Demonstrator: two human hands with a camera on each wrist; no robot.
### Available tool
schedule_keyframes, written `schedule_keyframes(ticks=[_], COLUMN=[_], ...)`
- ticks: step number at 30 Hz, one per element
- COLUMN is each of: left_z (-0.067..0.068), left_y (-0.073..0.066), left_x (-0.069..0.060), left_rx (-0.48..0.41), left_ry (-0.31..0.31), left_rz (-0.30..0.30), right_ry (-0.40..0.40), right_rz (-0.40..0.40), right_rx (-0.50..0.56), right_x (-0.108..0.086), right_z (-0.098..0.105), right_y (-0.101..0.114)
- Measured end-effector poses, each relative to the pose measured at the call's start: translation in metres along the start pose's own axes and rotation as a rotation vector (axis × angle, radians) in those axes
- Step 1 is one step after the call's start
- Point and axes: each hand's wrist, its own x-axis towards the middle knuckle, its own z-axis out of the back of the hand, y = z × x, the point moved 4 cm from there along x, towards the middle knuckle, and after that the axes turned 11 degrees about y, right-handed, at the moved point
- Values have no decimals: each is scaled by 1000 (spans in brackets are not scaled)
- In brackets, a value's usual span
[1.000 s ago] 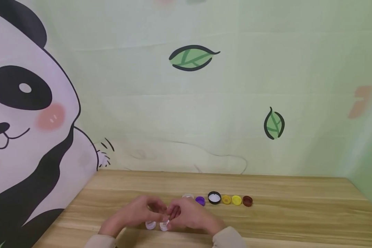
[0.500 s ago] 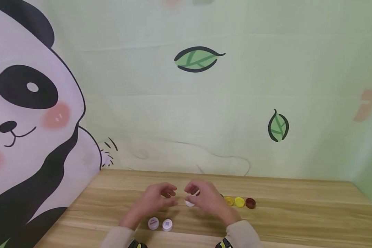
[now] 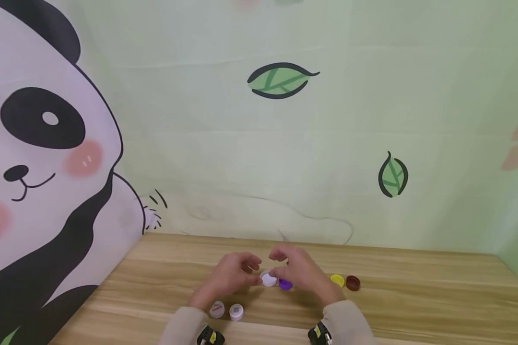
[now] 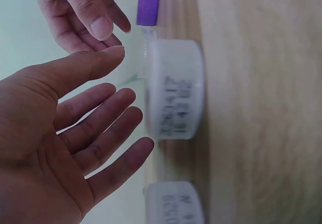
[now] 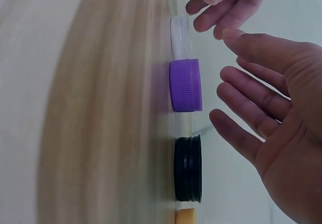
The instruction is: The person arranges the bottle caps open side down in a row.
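My left hand hovers over the table beside a white bottle cap, its fingers loosely bent around nothing. Facing it, my right hand hangs above a purple cap, also holding nothing. From the right wrist, the ribbed purple cap stands between a clear-white cap and a black cap, apart from the right fingertips. Closer to me lie two white caps, one with a red print and one with a square code. Stamped digits mark the side of a white cap.
A yellow cap and a dark red cap continue the row to the right. An orange cap shows in the right wrist view; the right arm hides it in the head view. Behind the wooden table hangs a panda-printed cloth.
Both hands have left the front white caps, where fingers were pinched together, and moved forward and right over the row, fingers spread apart. The head view has shifted slightly.
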Motion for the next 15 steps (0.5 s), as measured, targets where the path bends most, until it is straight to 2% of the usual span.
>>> schedule_keyframes(ticks=[9, 15], left_z=[-3, -4], left_y=[5, 3], left_x=[3, 3], left_rx=[26, 47], left_ry=[5, 21], left_rz=[21, 19], right_ry=[66, 99], right_rz=[-31, -12], right_rx=[-37, -44], right_x=[0, 2], right_z=[-5, -7], right_y=[-3, -5])
